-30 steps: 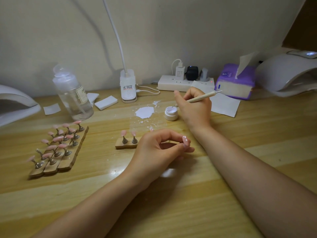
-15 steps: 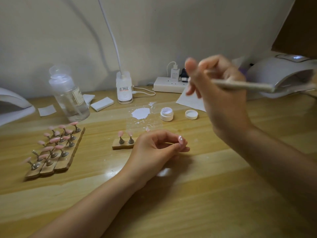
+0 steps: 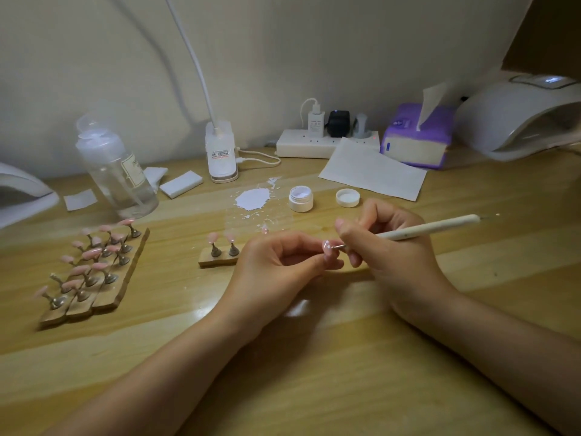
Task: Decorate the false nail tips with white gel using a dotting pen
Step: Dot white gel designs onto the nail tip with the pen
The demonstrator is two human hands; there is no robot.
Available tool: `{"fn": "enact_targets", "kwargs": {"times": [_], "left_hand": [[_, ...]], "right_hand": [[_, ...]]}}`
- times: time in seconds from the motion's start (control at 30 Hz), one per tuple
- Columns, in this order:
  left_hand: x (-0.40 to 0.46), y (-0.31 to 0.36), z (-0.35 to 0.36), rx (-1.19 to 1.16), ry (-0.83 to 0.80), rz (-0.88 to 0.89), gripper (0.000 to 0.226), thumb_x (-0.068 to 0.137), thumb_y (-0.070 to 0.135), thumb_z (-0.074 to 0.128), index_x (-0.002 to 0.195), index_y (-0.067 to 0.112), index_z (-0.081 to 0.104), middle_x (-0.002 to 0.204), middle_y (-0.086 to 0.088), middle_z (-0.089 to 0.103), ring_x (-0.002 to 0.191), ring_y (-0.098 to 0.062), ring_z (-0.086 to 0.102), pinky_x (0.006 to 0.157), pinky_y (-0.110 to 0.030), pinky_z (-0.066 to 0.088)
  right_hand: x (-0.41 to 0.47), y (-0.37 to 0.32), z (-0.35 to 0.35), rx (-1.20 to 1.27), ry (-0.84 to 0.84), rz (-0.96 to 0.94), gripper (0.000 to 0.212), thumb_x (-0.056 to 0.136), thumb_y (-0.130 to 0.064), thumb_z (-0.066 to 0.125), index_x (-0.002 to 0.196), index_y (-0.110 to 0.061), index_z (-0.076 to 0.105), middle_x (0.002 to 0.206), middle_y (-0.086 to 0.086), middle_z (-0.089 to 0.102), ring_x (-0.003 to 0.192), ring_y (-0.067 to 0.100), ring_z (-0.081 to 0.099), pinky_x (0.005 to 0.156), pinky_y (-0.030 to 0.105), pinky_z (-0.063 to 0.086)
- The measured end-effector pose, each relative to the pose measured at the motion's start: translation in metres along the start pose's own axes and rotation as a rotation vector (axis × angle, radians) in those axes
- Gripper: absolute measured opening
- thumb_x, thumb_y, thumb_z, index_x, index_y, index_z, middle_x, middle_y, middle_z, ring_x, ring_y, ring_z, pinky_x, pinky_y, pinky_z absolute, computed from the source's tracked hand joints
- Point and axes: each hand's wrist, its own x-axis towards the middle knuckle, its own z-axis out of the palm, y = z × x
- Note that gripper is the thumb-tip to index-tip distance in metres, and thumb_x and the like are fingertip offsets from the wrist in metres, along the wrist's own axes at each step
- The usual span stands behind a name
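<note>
Pinching a small pink false nail tip (image 3: 327, 247) at frame centre, the left hand (image 3: 276, 265) holds it between thumb and fingertips, white dots already showing on it. The right hand (image 3: 390, 247) grips the slim cream dotting pen (image 3: 430, 228) like a pencil, its metal point at the nail's surface. Any tremor in either hand would likely smear the wet dots or drag a tail of gel. Too firm a squeeze could flip the tip out of the fingers. The open white gel jar (image 3: 301, 199) sits just above centre beside its loose lid (image 3: 347, 197) and a spilled white patch (image 3: 253, 199); a careless reach might tip it. The wooden holder with two pink tips (image 3: 220, 253) stands just left of the left hand, within knocking range.
</note>
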Motion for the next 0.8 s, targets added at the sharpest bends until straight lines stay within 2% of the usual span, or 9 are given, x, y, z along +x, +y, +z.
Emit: {"fn": "enact_targets", "kwargs": {"times": [0.13, 0.2, 0.8], "left_hand": [[0.0000, -0.0004, 0.0001, 0.016, 0.002, -0.002, 0.002, 0.072, 0.015, 0.071, 0.075, 0.015, 0.071, 0.076, -0.004, 0.074, 0.075, -0.008, 0.070, 0.062, -0.010, 0.047], [0.0003, -0.0009, -0.0002, 0.030, 0.004, -0.004, 0.004, 0.075, 0.011, 0.070, 0.075, 0.015, 0.071, 0.076, -0.003, 0.074, 0.074, -0.007, 0.069, 0.061, -0.010, 0.047], [0.0009, -0.0013, 0.0001, 0.080, 0.003, 0.003, 0.005, 0.076, 0.010, 0.070, 0.074, 0.015, 0.071, 0.074, -0.001, 0.073, 0.071, -0.002, 0.067, 0.062, -0.012, 0.049]], "right_hand": [[0.0005, -0.0007, -0.0002, 0.019, -0.016, 0.006, 0.037, 0.077, 0.013, 0.055, 0.054, -0.008, 0.036, 0.035, -0.005, 0.047, 0.033, 0.000, 0.046, 0.042, 0.011, 0.038], [0.0000, -0.0014, 0.0006, 0.019, -0.031, 0.008, 0.037, 0.076, 0.014, 0.054, 0.053, -0.009, 0.036, 0.034, -0.005, 0.047, 0.033, 0.000, 0.046, 0.042, 0.010, 0.038], [0.0005, -0.0011, 0.0020, -0.003, -0.045, 0.015, 0.036, 0.075, 0.015, 0.054, 0.053, -0.007, 0.037, 0.033, -0.003, 0.046, 0.033, 0.000, 0.047, 0.042, 0.012, 0.039]]}}
